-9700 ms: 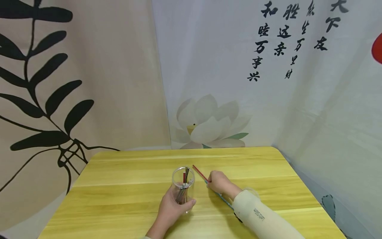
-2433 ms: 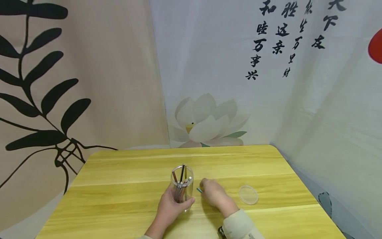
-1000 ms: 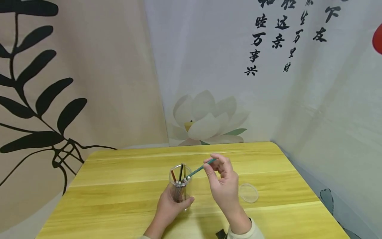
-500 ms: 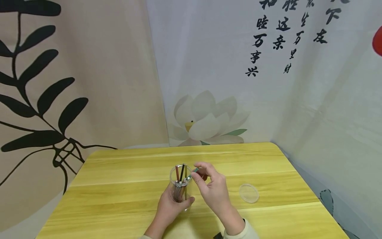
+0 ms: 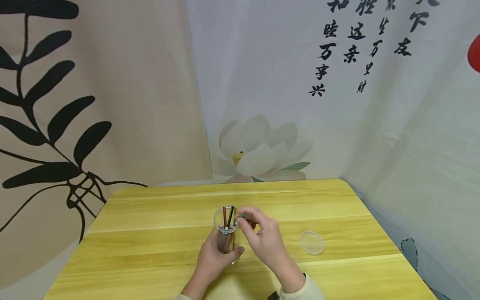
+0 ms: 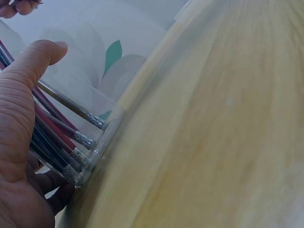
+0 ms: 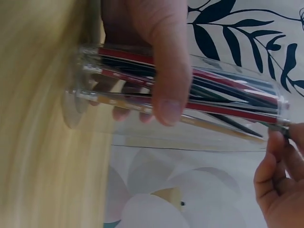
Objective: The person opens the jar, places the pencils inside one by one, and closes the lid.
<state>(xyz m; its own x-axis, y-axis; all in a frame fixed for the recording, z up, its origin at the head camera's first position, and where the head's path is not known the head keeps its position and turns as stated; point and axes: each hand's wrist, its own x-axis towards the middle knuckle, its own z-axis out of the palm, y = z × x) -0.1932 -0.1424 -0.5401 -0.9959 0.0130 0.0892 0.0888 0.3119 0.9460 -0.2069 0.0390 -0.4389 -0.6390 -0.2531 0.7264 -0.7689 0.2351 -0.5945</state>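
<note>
A clear plastic jar (image 5: 226, 231) of pencils stands upright on the table. My left hand (image 5: 211, 260) grips its lower side, thumb across the front. Through the wall in the right wrist view, red, dark and tan pencils (image 7: 223, 111) show; their metal-banded ends (image 6: 84, 140) sit at the base in the left wrist view. At the jar's mouth my right hand (image 5: 264, 239) pinches a teal pencil (image 5: 242, 216) between thumb and fingers. Only a short bit of it shows at the fingertips. A red pencil (image 5: 224, 214) and a black pencil (image 5: 230, 216) lean above the rim.
A clear round lid (image 5: 312, 242) lies flat on the wooden table (image 5: 157, 233), to the right of my right hand. Part of a black object (image 5: 273, 296) shows at the lower edge beside the right sleeve (image 5: 303, 289). Printed cloth hangs behind the table.
My right hand has moved left and down to the jar's mouth, and the teal pencil has sunk into the jar. The red and black pencils have shifted slightly. The left hand keeps its grip.
</note>
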